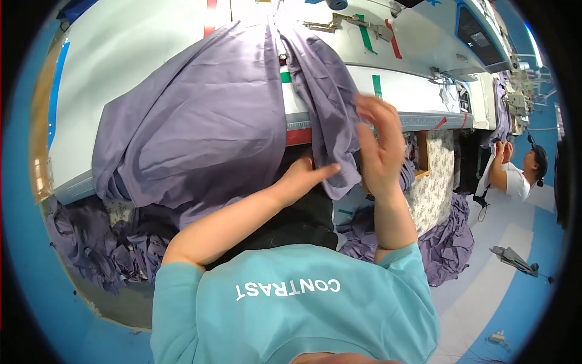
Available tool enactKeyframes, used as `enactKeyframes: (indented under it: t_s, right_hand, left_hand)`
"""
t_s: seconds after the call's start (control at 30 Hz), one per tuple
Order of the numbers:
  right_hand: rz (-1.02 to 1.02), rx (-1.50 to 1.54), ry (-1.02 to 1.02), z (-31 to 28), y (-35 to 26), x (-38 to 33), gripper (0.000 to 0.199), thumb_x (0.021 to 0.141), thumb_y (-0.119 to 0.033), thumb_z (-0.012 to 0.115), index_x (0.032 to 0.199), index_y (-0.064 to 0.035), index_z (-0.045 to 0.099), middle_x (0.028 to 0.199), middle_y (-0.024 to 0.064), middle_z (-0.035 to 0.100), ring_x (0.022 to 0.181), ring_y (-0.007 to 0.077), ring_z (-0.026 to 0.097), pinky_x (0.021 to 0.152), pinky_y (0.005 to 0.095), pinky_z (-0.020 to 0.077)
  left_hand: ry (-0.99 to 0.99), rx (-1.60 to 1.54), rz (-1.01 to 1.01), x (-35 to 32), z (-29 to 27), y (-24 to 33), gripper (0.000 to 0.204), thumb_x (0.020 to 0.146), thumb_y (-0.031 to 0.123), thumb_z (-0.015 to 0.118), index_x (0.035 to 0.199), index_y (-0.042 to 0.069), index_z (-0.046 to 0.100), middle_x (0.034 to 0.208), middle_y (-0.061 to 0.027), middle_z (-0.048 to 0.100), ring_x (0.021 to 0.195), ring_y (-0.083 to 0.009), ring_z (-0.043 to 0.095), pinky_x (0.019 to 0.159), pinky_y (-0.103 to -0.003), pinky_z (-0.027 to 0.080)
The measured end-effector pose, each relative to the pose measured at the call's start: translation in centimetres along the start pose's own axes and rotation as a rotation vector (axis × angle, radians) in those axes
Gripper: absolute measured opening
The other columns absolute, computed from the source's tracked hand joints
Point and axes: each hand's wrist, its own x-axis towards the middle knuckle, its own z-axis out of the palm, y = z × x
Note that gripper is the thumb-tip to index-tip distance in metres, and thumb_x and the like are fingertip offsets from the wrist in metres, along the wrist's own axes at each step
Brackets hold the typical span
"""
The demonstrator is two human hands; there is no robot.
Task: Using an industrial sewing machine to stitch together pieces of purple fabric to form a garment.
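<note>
A large purple fabric [200, 127] lies bunched on the white sewing table [109, 60], and one strip of it hangs over the front edge. My left hand [306, 176] reaches under that hanging strip, with its fingers stretched flat along the lower hem and pinching it. Just right of the strip, my right hand [379, 142] is raised with its fingers spread. It is slightly blurred, its palm faces the cloth, and it grips nothing.
A sewing machine [473, 36] stands at the table's far right. Heaps of purple cloth lie below the table on the left [91, 242] and right [451, 239]. A patterned panel [433, 188] hangs beside my right arm. Another person [515, 176] works at the far right.
</note>
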Motion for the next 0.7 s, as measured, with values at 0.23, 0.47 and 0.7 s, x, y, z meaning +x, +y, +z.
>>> enactKeyframes:
  t_s: [0.23,0.47,0.7]
  right_hand:
    - [-0.091,-0.421,-0.111,0.0,6.0,2.7,0.023,0.083,-0.014,0.073,0.105,-0.0108,0.067,0.085,0.0065,0.067,0.071,0.0274,0.065,0.064,0.0343,0.0521]
    - [-0.236,-0.906,0.089,-2.7,5.4,8.3,0.024,0.081,-0.009,0.072,0.105,-0.0077,0.068,0.099,0.0106,0.068,0.092,0.0301,0.064,0.077,0.0370,0.0520]
    - [-0.203,-0.233,-0.196,3.0,4.8,5.7,0.046,0.083,-0.012,0.072,0.126,-0.0061,0.055,0.125,0.0141,0.056,0.117,0.0347,0.053,0.099,0.0420,0.0444]
  left_hand:
    - [-0.017,0.068,0.031,-4.9,0.1,1.6,0.042,0.089,0.021,0.070,0.121,-0.004,0.059,0.117,-0.0083,0.064,0.106,-0.0150,0.059,0.095,-0.032,0.046]
    - [-0.150,-0.310,-0.131,-5.8,-0.9,-0.6,0.057,0.088,0.015,0.071,0.136,-0.001,0.045,0.128,-0.0065,0.057,0.116,-0.0139,0.054,0.102,-0.031,0.042]
    - [-0.161,-0.317,0.001,-5.5,-1.9,0.8,0.040,0.091,0.012,0.068,0.127,0.001,0.055,0.116,-0.0025,0.063,0.107,-0.0107,0.058,0.096,-0.029,0.045]
